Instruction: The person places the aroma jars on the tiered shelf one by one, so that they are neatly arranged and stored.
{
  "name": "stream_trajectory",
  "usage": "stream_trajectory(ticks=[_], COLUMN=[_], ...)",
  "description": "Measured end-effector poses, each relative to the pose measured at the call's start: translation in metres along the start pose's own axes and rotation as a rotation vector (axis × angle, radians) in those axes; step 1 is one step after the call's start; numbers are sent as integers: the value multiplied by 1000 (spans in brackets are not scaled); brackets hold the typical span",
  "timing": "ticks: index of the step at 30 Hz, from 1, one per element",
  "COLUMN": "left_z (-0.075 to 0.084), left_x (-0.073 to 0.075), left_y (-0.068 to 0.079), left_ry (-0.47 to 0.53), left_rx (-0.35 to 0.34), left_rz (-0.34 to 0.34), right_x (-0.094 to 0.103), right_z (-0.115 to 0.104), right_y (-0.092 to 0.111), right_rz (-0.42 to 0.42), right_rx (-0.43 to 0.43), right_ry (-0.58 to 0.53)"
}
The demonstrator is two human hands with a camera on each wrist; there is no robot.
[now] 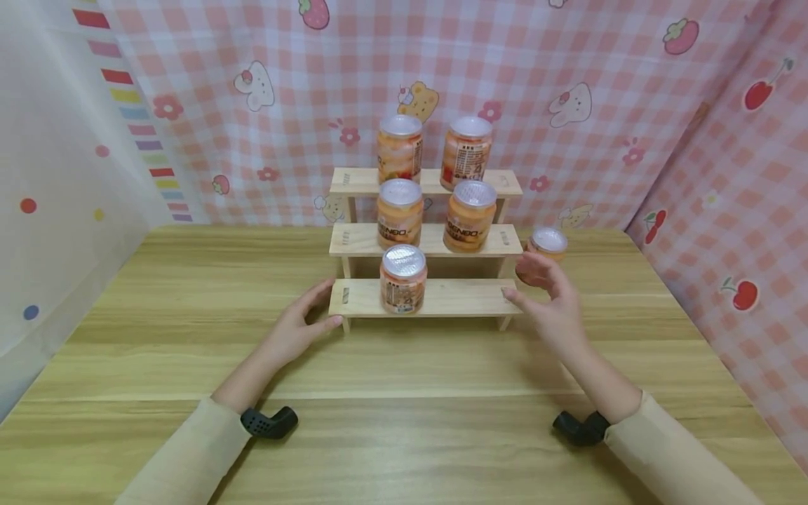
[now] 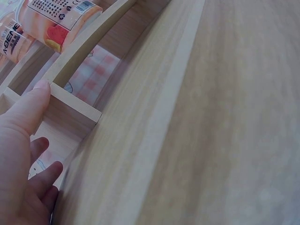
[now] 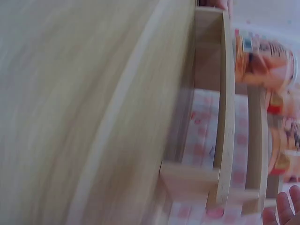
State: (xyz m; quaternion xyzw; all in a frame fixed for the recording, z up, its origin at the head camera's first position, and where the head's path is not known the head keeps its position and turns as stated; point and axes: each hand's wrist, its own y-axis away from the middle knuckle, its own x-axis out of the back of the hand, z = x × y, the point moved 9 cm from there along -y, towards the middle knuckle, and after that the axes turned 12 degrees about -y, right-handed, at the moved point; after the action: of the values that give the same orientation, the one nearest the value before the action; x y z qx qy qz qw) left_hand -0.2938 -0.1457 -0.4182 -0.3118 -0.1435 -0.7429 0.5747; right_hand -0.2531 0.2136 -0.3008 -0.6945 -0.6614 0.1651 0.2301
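Note:
A three-tier wooden display shelf (image 1: 461, 298) stands on the table with several jars on it. On the bottom step is one jar (image 1: 404, 284) with a clear-silvery lid; the middle step bears two more, the top step another two. My left hand (image 1: 293, 333) holds the left end of the bottom step, thumb (image 2: 29, 110) at its front corner and index finger behind. At the right end, my right hand (image 1: 555, 305) is spread with nothing in it. Its fingertips (image 3: 283, 206) show apart from the steps in the right wrist view.
Beyond my right hand, another jar (image 1: 548, 242) stands on the table, partly hidden by the fingers. A pink checked curtain (image 1: 208, 133) hangs behind the wooden table (image 1: 404, 421). White dotted cloth (image 1: 57, 231) borders the left side, checked cloth (image 1: 751, 231) the right.

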Motion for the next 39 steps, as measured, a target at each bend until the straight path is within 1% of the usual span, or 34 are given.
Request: stream_trajectory(ticks=[3,6,8,10,13,15,19,22,29,36,39], left_z=[2,1,-1,-2,-2,-2,0,4,33,37,36], left_x=[0,0,0,0,0,0,1,1,9,10,10], left_y=[0,1,1,1,1,1,1,3,11,12,12], left_ry=[11,4,2,5,15,17,4,6,8,-1,0], left_rx=[-1,3,2,-2,-13,-14,-1,10,10,17,20], left_rz=[0,-1,1,5,14,16,14,10,-5,-7,-7], right_x=[19,36,43,47,53,58,74,85,96,98,96], right_z=[15,31,32,27,22,25,52,71,97,112,117], right_y=[-5,-9,-12,-14,-17,-19,-25,-29,-37,-45,-49], right_rz=[32,62,78,90,98,105,129,137,129,106,80], right_rx=[-4,-24,-33,-42,-57,-80,-136,-168,-236,-279,-291], right_ry=[25,81,120,160,191,216,237,242,258,260,254])
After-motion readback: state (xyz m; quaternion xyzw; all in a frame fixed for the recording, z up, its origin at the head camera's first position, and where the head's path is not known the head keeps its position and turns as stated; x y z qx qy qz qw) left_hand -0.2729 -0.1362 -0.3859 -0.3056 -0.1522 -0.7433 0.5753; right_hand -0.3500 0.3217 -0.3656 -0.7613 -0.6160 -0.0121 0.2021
